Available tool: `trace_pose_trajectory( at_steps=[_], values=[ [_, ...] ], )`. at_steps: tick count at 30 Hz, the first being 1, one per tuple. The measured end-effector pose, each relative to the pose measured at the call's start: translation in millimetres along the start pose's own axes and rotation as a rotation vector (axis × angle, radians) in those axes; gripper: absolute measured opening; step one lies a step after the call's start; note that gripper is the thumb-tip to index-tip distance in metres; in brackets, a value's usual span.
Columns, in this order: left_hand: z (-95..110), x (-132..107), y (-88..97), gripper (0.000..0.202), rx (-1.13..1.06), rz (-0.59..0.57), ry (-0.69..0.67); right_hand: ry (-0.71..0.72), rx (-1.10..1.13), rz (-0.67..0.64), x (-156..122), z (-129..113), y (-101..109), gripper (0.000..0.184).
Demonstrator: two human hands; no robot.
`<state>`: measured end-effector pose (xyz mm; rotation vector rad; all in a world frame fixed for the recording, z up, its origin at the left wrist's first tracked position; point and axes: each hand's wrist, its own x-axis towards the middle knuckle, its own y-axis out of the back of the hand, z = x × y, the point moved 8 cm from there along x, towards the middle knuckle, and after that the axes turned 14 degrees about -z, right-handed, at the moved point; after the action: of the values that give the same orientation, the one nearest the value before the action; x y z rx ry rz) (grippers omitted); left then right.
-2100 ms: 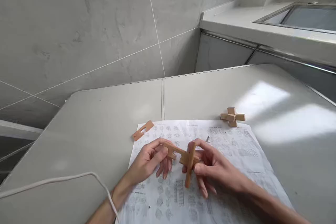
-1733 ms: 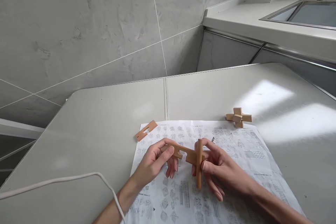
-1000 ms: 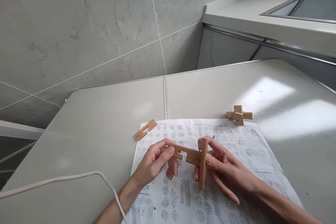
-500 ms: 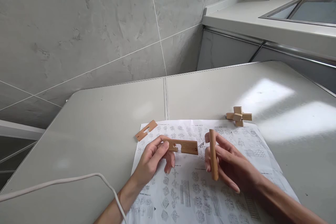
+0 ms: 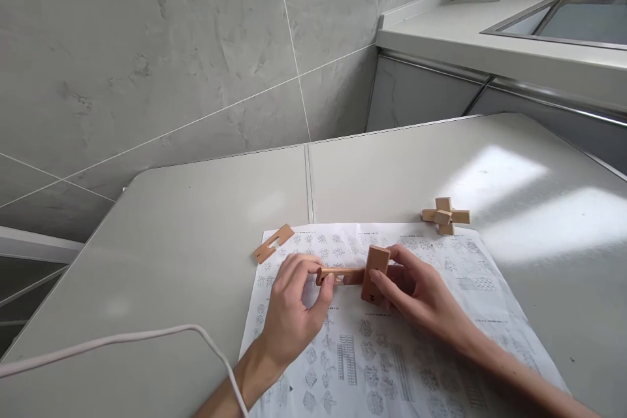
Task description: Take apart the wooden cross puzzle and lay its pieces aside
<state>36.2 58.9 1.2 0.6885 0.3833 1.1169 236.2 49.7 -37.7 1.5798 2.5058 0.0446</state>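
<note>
My left hand point(image 5: 296, 304) pinches one end of a notched wooden puzzle piece point(image 5: 351, 274), which lies roughly level, its cut-out partly showing. In my right hand point(image 5: 416, 287) is a second wooden puzzle piece point(image 5: 375, 274), held upright with its broad face and a small dark "2" mark toward me. The level piece's far end meets the upright one; whether it passes into a slot there is hidden. Beneath both hands lies a printed sheet point(image 5: 353, 366) with many small puzzle diagrams.
Another notched wooden piece point(image 5: 273, 244) lies at the sheet's upper left corner. An assembled wooden cross puzzle point(image 5: 445, 216) sits by its upper right edge. A white cable point(image 5: 122, 337) crosses the table point(image 5: 196, 222) at left. Behind stand a tiled wall and a counter point(image 5: 441, 32) with a sink.
Both hands have come together, so the two pieces now meet. The right piece has been turned to show its broad face, and the left piece is rolled to show its narrow edge.
</note>
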Motion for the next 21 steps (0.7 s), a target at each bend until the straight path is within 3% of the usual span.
trace_pose_trajectory(
  at_steps=[4, 15, 21],
  values=[
    [2.5, 0.5, 2.4, 0.027, 0.183, 0.052, -0.029, 0.026, -0.151, 0.065, -2.4, -0.8, 0.6, 0.027],
    [7.6, 1.0, -9.0, 0.039, 0.310, -0.036, -0.055, 0.110, -0.715, 0.245, -7.1, -14.4, 5.9, 0.012],
    [4.8, 0.8, -10.1, 0.033, 0.366, -0.009, -0.033, 0.110, -0.793, 0.263, -7.0, -12.4, 5.2, 0.017]
  ],
)
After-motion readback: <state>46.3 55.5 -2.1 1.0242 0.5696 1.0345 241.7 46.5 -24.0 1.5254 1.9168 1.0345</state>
